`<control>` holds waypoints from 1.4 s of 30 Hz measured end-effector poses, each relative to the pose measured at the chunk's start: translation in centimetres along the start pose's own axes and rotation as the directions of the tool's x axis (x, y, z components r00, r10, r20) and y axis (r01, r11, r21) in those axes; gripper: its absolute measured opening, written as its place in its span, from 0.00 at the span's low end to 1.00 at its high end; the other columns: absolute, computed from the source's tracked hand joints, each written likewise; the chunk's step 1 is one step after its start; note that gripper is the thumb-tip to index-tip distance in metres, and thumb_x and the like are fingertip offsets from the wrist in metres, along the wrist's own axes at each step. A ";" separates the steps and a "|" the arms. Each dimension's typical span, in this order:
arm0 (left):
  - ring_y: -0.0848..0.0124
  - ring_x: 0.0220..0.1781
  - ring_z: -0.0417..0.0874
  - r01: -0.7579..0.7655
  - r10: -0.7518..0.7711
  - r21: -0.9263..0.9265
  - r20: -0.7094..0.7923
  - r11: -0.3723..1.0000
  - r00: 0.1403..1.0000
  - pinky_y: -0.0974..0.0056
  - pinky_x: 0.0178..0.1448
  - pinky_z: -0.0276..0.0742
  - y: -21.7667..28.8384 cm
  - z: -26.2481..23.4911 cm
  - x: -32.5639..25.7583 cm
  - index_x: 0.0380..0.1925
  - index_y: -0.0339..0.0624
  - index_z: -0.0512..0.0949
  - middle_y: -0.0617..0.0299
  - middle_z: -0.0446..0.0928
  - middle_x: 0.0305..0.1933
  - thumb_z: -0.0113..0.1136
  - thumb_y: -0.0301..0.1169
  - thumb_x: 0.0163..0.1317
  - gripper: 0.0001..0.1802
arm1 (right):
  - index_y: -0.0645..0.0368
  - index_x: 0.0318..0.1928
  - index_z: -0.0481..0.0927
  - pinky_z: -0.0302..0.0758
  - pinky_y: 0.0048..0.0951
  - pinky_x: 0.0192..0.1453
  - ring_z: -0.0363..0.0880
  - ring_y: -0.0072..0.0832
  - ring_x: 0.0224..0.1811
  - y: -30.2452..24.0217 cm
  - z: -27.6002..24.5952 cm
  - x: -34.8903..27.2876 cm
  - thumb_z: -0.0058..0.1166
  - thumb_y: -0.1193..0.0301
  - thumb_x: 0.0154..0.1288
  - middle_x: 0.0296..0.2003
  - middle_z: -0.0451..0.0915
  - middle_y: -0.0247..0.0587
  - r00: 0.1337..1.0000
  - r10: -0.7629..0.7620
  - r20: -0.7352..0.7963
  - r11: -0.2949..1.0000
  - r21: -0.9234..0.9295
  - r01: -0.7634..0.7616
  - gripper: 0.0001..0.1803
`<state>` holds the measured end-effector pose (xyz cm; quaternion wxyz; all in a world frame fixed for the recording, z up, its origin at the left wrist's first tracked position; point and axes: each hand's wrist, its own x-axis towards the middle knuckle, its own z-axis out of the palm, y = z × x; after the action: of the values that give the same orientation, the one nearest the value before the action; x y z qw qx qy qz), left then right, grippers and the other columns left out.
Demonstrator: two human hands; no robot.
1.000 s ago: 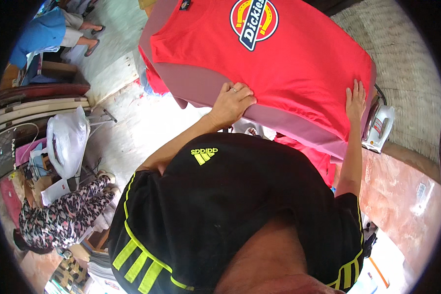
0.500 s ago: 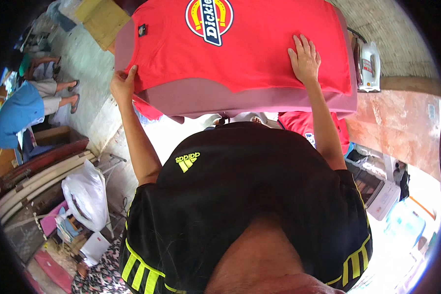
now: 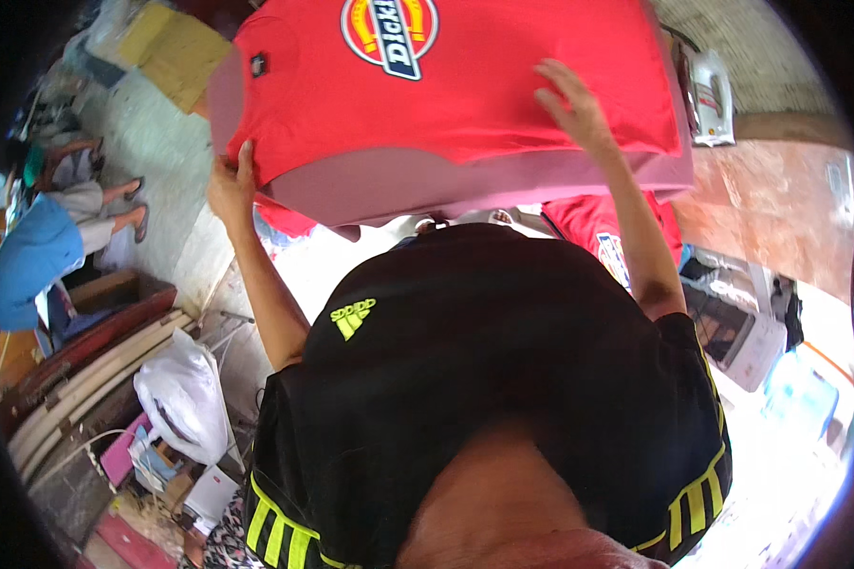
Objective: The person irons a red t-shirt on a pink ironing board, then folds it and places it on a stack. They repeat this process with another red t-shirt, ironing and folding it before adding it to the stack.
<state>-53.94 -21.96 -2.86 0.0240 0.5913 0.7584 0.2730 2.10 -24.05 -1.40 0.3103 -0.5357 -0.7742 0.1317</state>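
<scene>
A red T-shirt (image 3: pixel 484 104) with a round printed emblem lies spread over a board with a mauve cover (image 3: pixel 380 194). At the shirt's left edge, near the collar, my left hand (image 3: pixel 231 190) pinches the fabric, thumb on top and the other fingers mostly hidden. My right hand (image 3: pixel 577 112) is over the right part of the shirt with its fingers stretched out, holding nothing. Whether its fingertips touch the cloth is hard to tell. A white iron (image 3: pixel 712 100) stands just past the board's right end.
More red cloth (image 3: pixel 617 232) hangs or lies below the board. To the left, a person in a blue top (image 3: pixel 33 256) bends over. A white plastic bag (image 3: pixel 182 394), long pale poles (image 3: pixel 95 379) and a cardboard piece (image 3: pixel 176 52) are around the left side.
My right hand has shifted left over the shirt, its fingers now angled further left. My left hand stays at the shirt's left edge, slightly lower. The view has shifted slightly.
</scene>
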 end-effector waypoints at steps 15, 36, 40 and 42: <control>0.53 0.44 0.82 -0.542 0.512 -0.218 -0.183 0.812 0.839 0.48 0.47 0.74 11.9 -1.0 -2.7 0.39 0.43 0.81 0.54 0.81 0.41 0.73 0.45 0.57 0.20 | 0.55 0.43 0.83 0.77 0.40 0.49 0.81 0.35 0.42 -12.2 7.2 -3.6 0.62 0.71 0.60 0.37 0.81 0.37 0.982 -0.172 -0.073 0.980 0.084 0.178 0.10; 0.52 0.55 0.78 -0.701 0.783 -0.389 0.092 0.597 0.616 0.49 0.59 0.74 22.2 3.8 -14.0 0.44 0.40 0.81 0.55 0.76 0.48 0.70 0.22 0.56 0.15 | 0.62 0.44 0.79 0.75 0.51 0.48 0.81 0.54 0.43 8.9 -13.6 -12.9 0.58 0.67 0.65 0.38 0.81 0.57 0.631 0.603 -0.488 0.699 -0.058 -0.713 0.12; 0.52 0.55 0.78 -0.670 0.750 -0.353 0.185 0.653 0.635 0.50 0.58 0.74 21.3 3.2 -13.6 0.40 0.39 0.81 0.56 0.77 0.45 0.67 0.20 0.56 0.11 | 0.62 0.44 0.80 0.76 0.50 0.46 0.81 0.56 0.42 9.3 -14.9 -13.9 0.60 0.72 0.63 0.38 0.81 0.58 0.705 0.531 -0.470 0.751 -0.124 -0.648 0.10; 0.53 0.52 0.79 -0.632 0.719 -0.363 0.190 0.685 0.669 0.52 0.57 0.75 22.0 2.2 -13.7 0.38 0.39 0.81 0.55 0.78 0.42 0.67 0.21 0.57 0.09 | 0.61 0.46 0.80 0.77 0.49 0.47 0.83 0.54 0.43 10.6 -14.9 -14.0 0.60 0.72 0.63 0.39 0.81 0.60 0.764 0.458 -0.455 0.794 -0.175 -0.581 0.12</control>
<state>-29.60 -30.23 1.09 0.1207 0.8584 0.4238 0.2625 22.55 -34.60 -0.31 0.3213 -0.7877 -0.5254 -0.0173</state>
